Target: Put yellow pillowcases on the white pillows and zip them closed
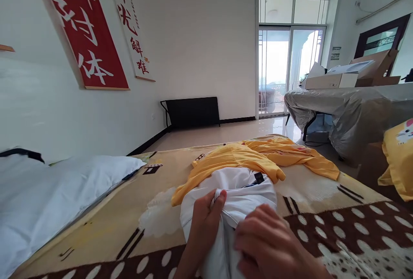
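White fabric, a bunched white garment [235, 193], lies at 6 o'clock on the patterned bedspread [338, 227]. My left hand [204, 223] has its fingers pinched on a fold of it. My right hand [267, 244] rests flat on the garment, fingers together; its wrist is cut off by the frame edge. A small dark label [258, 178] on the garment is unreadable. At 12 o'clock, touching the garment, lies a yellow garment [258, 156].

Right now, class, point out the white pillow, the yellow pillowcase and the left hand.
white pillow [240, 193]: head view, on its bare upper face.
yellow pillowcase [238, 158]: head view, on its crumpled middle.
left hand [206, 221]: head view, on the back of the hand gripping the pillow.
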`<state>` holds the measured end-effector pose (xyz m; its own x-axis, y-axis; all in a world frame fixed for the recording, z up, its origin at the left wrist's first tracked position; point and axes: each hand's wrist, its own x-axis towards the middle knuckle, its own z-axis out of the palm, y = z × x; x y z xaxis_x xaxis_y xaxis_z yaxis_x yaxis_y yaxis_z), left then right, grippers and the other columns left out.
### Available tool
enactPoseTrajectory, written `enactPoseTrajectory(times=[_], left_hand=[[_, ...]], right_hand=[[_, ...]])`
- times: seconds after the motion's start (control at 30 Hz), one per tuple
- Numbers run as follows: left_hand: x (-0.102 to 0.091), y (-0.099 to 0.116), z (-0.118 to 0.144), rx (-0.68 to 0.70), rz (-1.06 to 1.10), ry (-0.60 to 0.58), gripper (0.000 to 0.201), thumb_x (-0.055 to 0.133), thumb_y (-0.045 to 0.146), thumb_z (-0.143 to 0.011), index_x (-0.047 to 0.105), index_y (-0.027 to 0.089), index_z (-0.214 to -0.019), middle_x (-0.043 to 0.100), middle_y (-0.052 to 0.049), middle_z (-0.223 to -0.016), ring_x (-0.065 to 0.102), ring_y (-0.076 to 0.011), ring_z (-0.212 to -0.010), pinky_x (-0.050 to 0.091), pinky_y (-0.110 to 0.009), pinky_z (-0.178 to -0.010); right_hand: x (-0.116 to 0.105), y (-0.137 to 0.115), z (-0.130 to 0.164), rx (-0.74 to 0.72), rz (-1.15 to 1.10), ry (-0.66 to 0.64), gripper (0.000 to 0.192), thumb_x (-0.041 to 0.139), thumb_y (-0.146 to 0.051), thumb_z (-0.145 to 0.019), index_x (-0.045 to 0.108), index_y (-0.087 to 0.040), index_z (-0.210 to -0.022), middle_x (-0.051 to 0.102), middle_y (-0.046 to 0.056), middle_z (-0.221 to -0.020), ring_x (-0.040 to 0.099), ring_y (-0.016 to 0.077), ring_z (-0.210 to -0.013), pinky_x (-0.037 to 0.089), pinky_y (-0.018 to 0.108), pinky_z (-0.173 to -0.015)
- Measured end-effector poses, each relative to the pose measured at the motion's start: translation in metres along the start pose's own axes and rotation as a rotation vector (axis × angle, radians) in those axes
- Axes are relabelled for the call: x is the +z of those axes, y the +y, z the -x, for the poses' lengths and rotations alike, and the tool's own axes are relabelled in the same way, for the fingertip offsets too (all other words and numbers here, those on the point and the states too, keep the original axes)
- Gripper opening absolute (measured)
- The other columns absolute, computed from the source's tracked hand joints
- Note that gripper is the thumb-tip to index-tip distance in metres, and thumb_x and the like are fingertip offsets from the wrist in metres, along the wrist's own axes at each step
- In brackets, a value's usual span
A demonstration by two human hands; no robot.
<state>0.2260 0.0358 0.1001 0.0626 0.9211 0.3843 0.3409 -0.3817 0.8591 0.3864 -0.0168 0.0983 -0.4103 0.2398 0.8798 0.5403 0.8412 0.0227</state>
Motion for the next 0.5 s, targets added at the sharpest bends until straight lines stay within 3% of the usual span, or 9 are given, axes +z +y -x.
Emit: enactPoseTrajectory(times=[0.07,0.17,0.23,0.33,0.43,0.5], left_hand=[[-0.007,-0.004,-0.004,-0.01,0.032,0.053,0.041,0.047,0.051,-0.081,0.038,0.018,-0.058,0.032,0.004,-0.058,0.03,-0.0108,-0.058,0.028,-0.023,-0.053],[-0.015,-0.006,-0.007,-0.044,0.111,0.105,0.039,0.05,0.051,-0.078,0.044,0.018,-0.06,0.038,0.003,-0.059,0.033,-0.011,-0.058,0.031,-0.022,-0.053],[-0.02,-0.007,-0.007,-0.065,0.152,0.143,0.037,0.052,0.05,-0.077,0.047,0.017,-0.061,0.042,0.003,-0.059,0.035,-0.0112,-0.058,0.032,-0.022,-0.053],[-0.025,-0.007,-0.006,-0.056,0.145,0.251,0.036,0.053,0.048,-0.077,0.049,0.017,-0.06,0.041,0.003,-0.058,0.036,-0.0108,-0.057,0.032,-0.022,-0.052],[-0.026,-0.007,-0.005,-0.024,0.139,0.3,0.036,0.054,0.046,-0.077,0.047,0.017,-0.058,0.039,0.004,-0.057,0.036,-0.0102,-0.056,0.032,-0.022,-0.052],[-0.024,-0.007,-0.005,-0.019,0.157,0.308,0.036,0.054,0.045,-0.076,0.045,0.017,-0.056,0.037,0.004,-0.056,0.035,-0.0098,-0.055,0.031,-0.021,-0.05]], right_hand=[[0.02,-0.015,0.012,-0.086,0.189,0.06,0.02,0.044,-0.02,-0.089,0.063,-0.017,-0.085,0.067,0.004,-0.078,0.059,0.0148,-0.076,0.044,0.029,-0.079],[0.066,-0.025,0.04,-0.005,0.413,0.157,0.026,0.042,-0.02,-0.09,0.067,-0.015,-0.094,0.071,0.008,-0.087,0.062,0.0186,-0.087,0.044,0.032,-0.085],[0.094,-0.025,0.059,0.021,0.405,0.085,0.026,0.043,-0.019,-0.089,0.068,-0.017,-0.095,0.072,0.008,-0.09,0.063,0.0199,-0.091,0.045,0.032,-0.086],[0.125,-0.024,0.079,0.002,0.224,-0.117,0.023,0.047,-0.017,-0.085,0.069,-0.021,-0.086,0.071,0.004,-0.073,0.065,0.0206,-0.08,0.049,0.035,-0.082],[0.145,-0.025,0.087,-0.002,0.024,-0.316,0.02,0.054,-0.013,-0.08,0.071,-0.024,-0.082,0.063,-0.001,-0.051,0.063,0.0206,-0.065,0.052,0.037,-0.078],[0.152,-0.027,0.085,0.02,-0.035,-0.364,0.021,0.056,-0.012,-0.079,0.072,-0.025,-0.085,0.058,-0.002,-0.045,0.062,0.0214,-0.063,0.052,0.039,-0.078]])
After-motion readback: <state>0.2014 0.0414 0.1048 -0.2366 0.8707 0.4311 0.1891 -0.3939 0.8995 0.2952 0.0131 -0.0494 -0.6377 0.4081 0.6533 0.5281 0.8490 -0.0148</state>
